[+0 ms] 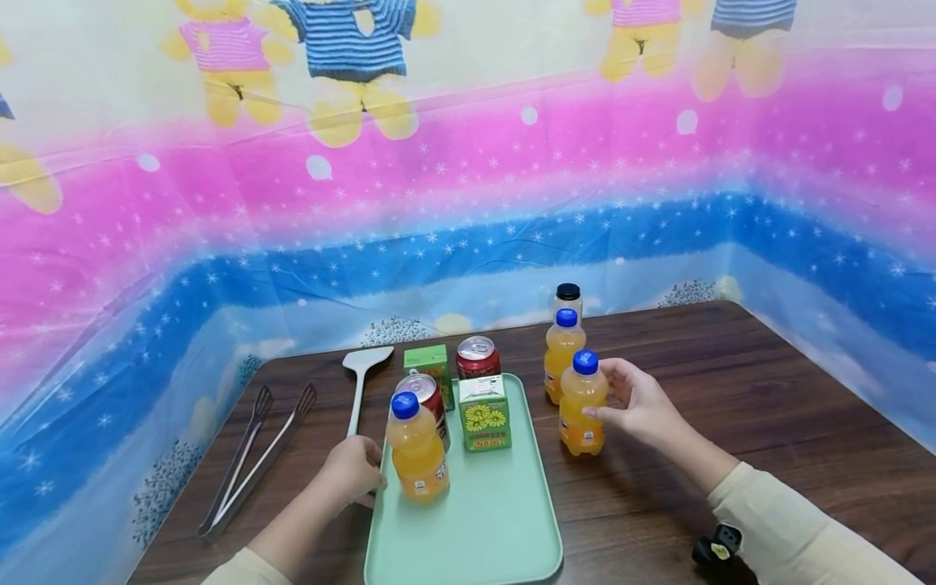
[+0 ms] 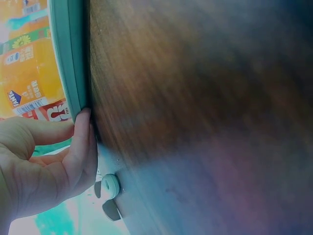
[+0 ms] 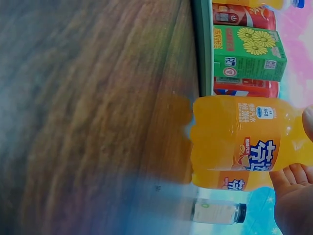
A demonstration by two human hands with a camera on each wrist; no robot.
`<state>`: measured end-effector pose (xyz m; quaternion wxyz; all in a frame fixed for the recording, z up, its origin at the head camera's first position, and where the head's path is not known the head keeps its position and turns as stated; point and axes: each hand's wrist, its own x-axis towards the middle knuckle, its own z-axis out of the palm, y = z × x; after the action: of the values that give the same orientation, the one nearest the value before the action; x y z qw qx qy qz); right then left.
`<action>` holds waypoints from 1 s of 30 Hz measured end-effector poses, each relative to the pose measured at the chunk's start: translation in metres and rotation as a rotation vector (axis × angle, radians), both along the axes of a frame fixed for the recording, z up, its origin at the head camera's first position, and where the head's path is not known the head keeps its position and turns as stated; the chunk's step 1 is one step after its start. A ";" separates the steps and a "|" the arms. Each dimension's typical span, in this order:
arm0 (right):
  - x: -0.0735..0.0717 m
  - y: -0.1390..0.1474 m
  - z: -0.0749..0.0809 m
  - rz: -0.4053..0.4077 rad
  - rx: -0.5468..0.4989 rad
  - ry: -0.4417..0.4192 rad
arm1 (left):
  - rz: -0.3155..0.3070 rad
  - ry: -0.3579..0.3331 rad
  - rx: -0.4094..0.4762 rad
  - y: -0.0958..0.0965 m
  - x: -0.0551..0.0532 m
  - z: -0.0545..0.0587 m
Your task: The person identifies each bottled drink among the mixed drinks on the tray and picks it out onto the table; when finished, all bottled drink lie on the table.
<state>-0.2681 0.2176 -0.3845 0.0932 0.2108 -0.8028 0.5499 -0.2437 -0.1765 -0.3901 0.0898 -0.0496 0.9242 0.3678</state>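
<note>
My left hand (image 1: 353, 471) pinches the left rim of the light green tray (image 1: 486, 520), thumb above and fingers at the side in the left wrist view. On the tray stand an orange soda bottle (image 1: 418, 459) with a blue cap, a green drink carton (image 1: 486, 418) with yellow flowers and a red can (image 1: 430, 392). To the right of the tray, my right hand (image 1: 643, 406) holds a second orange soda bottle (image 3: 230, 132) upright between thumb and fingers, its base close to the tabletop. A third orange soda bottle (image 1: 561, 357) stands right behind it.
A clear black-capped bottle (image 1: 569, 299) stands at the back. Another green carton (image 1: 430, 363) and red can (image 1: 478, 357) are at the tray's far end. A pale spatula (image 1: 358, 390) and metal tongs (image 1: 252, 467) lie left. A small black device (image 1: 717, 548) is by the right sleeve.
</note>
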 end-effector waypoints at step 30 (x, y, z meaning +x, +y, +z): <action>-0.003 0.007 -0.004 0.008 -0.027 -0.051 | 0.016 -0.010 -0.015 0.001 0.000 0.001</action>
<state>-0.2716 0.2251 -0.3884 0.0734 0.1987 -0.7965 0.5663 -0.2433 -0.1760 -0.3889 0.0909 -0.0593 0.9261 0.3614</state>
